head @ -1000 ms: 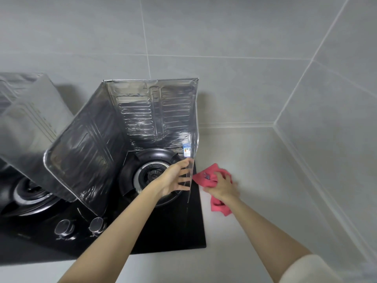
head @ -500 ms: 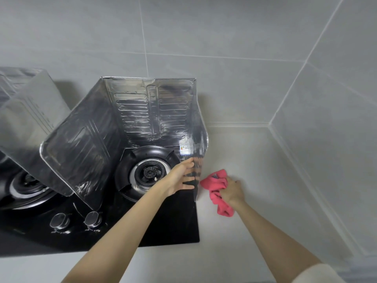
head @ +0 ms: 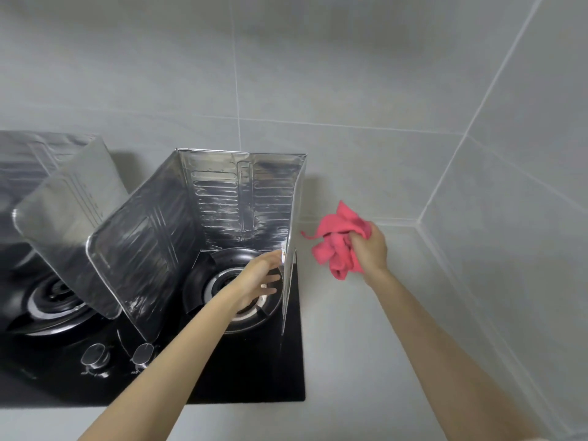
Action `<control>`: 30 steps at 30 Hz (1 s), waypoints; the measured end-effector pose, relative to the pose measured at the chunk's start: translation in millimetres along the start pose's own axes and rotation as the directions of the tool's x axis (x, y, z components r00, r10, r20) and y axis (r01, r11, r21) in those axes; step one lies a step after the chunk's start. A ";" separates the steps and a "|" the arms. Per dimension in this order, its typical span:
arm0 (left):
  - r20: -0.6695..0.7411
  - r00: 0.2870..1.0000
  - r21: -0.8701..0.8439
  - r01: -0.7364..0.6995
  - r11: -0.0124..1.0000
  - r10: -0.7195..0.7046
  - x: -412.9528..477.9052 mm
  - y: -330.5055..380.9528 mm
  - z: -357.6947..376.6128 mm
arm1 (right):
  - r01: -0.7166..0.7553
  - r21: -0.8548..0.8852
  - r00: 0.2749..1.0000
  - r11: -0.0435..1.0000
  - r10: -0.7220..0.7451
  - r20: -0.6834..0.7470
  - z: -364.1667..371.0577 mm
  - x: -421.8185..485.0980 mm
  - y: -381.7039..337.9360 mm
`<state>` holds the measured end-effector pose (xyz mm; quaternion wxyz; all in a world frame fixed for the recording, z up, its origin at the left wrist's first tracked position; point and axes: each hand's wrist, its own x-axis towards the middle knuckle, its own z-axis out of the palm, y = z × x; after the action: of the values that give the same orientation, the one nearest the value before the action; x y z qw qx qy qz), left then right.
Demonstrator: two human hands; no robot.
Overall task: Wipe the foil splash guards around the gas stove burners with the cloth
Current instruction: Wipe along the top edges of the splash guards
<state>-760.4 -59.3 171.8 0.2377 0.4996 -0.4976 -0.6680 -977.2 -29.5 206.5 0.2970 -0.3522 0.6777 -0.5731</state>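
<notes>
- The foil splash guard (head: 222,211) round the right burner (head: 237,292) stands on the black stove (head: 254,370). Its right panel (head: 296,211) rises along the stove's right edge and shows to us almost edge-on.
- The pink cloth (head: 337,249) hangs bunched in the air just to the right of that panel. It is clear of the foil, with one loose corner trailing toward it.
- We judge the step in hand to be wiping the outer face of the right panel, with the cloth off the surface at this instant.
- The next move calls for laying the cloth flat against that outer face and drawing it along. The foil looks thin and apt to flex, so we would press lightly and support it from the inside.
- The right hand (head: 372,249) is clenched round the cloth, its fingers curled into the wad.
- The left hand (head: 257,281) reaches inside the guard above the burner. Its fingers are straight and spread, and the tips seem to rest on the inner face of the right panel. It holds nothing.
- Further left, a second foil guard (head: 70,198) stands round the left burner (head: 54,300).
- Two knobs (head: 95,358) sit at the stove's front, the grey table (head: 366,361) lies to its right, and the tiled wall (head: 318,74) rises behind.
</notes>
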 end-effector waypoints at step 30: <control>-0.360 0.814 0.704 -0.084 0.705 0.456 -84.2 169.6 -175.6 | 0.544 -0.125 0.814 0.830 -0.486 0.317 166.3 -1.1 -221.3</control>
<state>-599.4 -132.2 360.2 0.2678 0.6264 -0.6890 -0.2473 -812.2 -144.1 397.0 0.1812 -0.6276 0.5653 -0.5036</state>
